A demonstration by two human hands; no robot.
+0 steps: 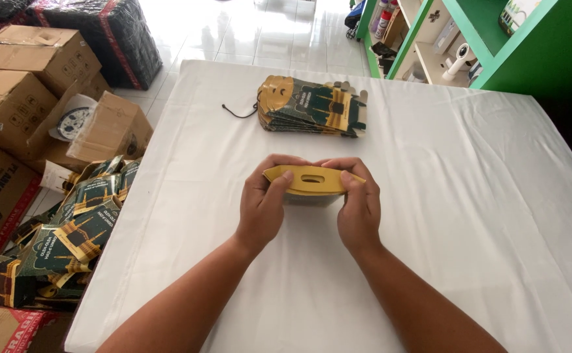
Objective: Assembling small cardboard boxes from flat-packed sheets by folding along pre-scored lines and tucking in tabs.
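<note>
Hands first: my left hand (264, 202) and right hand (358, 202) pinched a yellow cardboard box (312, 181) at both ends, low over the white tabletop (469, 216), so it kept its shape. Flat boxes (312, 106) waited behind, within reach.

Yellow carton (312, 182) held mid-table; flat green-yellow stack (313, 106) behind; brown boxes (34, 72) left.

White tabletop (469, 216): bare cloth open along right edge, near edge and both near corners; only obstacles a stack of flat green-and-yellow cartons (312, 106) with a black cord (237, 112) beside it, near the far edge.
</note>
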